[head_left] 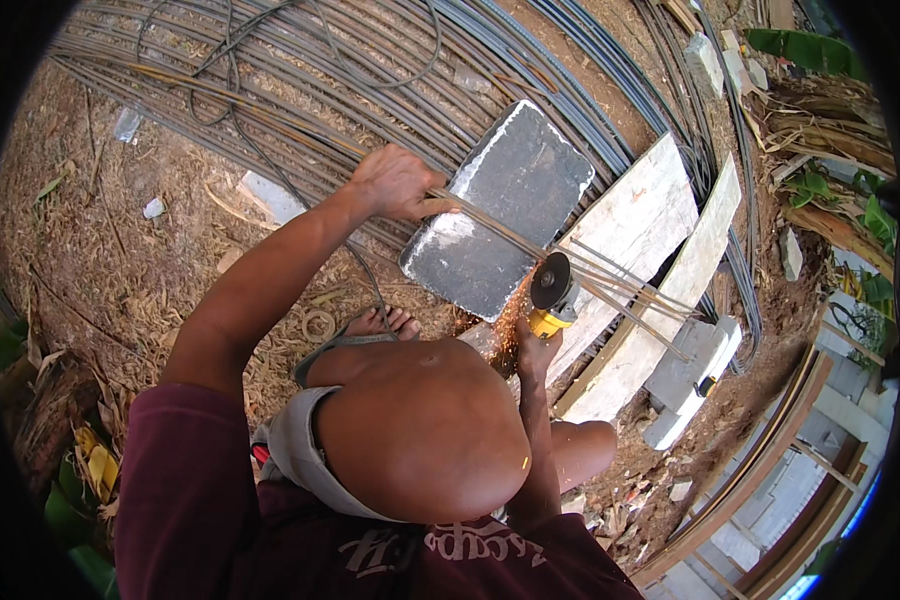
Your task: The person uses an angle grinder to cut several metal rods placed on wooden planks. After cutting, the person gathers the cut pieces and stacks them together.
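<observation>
My left hand [402,182] is wrapped round several thin steel rods [498,231] and holds them across a dark block with pale edges [535,165]. Low beside the block, my right hand [536,352] grips a yellow angle grinder [548,322]. Its dark round disc [550,281] meets the rods just past the block's edge. Orange sparks [510,325] spray down toward my bent knee. Beyond the disc, the rod ends fan out over two pale boards [635,225]. The exact contact point is partly hidden by the disc.
Long steel bars [300,90] run across the ground at the back, with a dark cable [232,70] looped over them. A grey-white block [692,380] lies at the right. Wood shavings [100,270] cover the left ground. My bare foot [385,322] is near the block.
</observation>
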A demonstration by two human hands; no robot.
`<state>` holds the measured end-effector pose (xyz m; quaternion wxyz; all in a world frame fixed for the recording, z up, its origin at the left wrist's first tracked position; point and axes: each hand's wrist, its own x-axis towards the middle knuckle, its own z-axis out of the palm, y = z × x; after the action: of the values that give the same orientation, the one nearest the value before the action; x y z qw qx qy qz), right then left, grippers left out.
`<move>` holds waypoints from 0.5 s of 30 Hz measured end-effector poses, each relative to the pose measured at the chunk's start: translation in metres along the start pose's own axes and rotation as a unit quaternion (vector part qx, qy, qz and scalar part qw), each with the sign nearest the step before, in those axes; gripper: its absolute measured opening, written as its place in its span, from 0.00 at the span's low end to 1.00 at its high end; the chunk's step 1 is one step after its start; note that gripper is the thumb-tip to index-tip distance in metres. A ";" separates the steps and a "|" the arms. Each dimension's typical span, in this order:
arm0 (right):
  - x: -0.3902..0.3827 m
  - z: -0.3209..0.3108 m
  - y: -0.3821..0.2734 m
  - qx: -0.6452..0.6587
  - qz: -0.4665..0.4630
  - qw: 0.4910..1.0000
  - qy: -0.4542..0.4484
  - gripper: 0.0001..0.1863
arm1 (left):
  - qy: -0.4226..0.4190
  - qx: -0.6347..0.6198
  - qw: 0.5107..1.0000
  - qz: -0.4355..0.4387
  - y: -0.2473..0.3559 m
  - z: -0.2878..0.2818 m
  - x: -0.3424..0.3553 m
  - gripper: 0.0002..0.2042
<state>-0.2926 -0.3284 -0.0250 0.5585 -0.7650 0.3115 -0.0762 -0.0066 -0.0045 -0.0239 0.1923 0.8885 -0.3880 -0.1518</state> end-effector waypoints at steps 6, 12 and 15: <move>-0.004 0.004 -0.008 -0.029 0.093 0.995 0.019 0.18 | 0.020 -0.002 1.000 0.013 0.000 -0.001 -0.001 0.39; 0.006 -0.001 -0.004 -0.054 0.098 0.993 0.027 0.20 | 0.020 -0.005 1.000 0.010 -0.003 0.004 -0.001 0.39; 0.005 -0.003 0.000 -0.037 0.097 0.994 0.016 0.20 | 0.007 0.001 1.000 0.006 -0.003 0.004 0.001 0.39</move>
<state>-0.2897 -0.3337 -0.0253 0.5296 -0.7498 0.3959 -0.0221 -0.0061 -0.0041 -0.0285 0.1953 0.8872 -0.3925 -0.1438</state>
